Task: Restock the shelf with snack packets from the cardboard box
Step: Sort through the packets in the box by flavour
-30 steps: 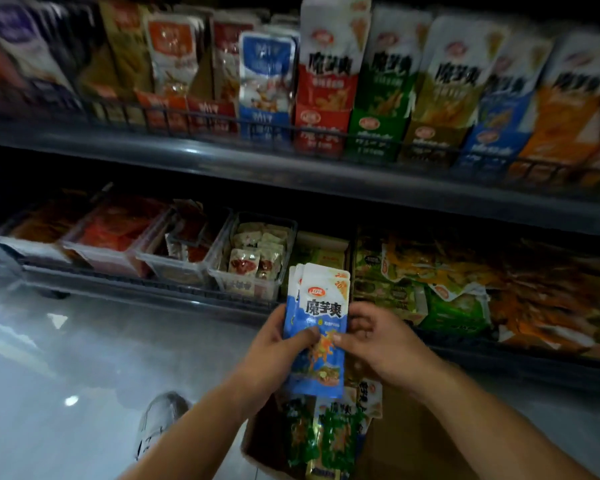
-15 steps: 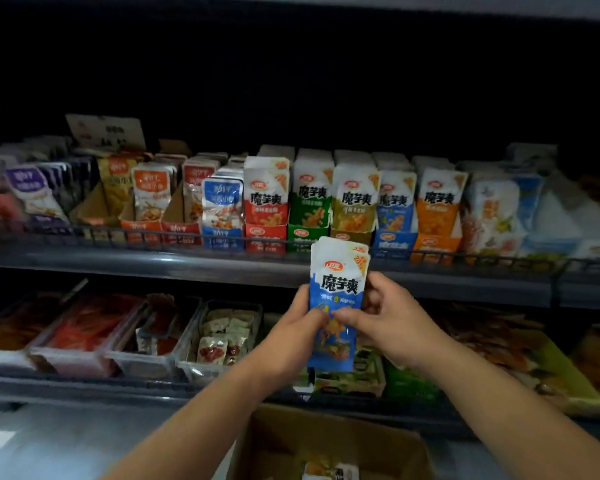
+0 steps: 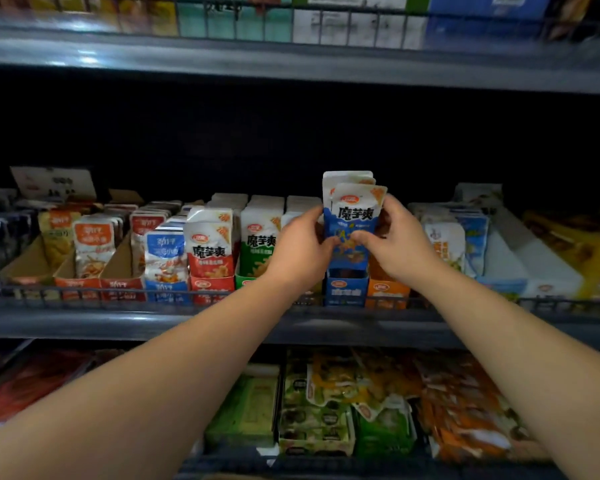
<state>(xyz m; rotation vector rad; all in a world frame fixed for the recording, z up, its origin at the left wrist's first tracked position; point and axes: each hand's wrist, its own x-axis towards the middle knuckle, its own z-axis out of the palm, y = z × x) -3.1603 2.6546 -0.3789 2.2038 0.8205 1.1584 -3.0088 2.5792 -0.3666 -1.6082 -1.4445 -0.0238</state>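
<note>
The blue packets (image 3: pixel 352 230) between your left hand (image 3: pixel 302 247) and right hand (image 3: pixel 395 244) look like glossy plastic film, smooth and slightly crinkled. Just below your hands, the blue carton (image 3: pixel 345 289) looks like matt printed card. Left of your left hand, the open trays (image 3: pixel 25 265) show plain brown cardboard. Below your wrists, the shelf edge (image 3: pixel 153 322) is smooth grey metal with a dull sheen, and the wire rail (image 3: pixel 118 292) is thin dark metal.

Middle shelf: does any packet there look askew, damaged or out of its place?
Nothing looks spilled or torn. The one odd thing is the blue packets. The left hand and the right hand pinch them, and they stick up above the tidy row, over the blue tray, not yet seated.
</note>
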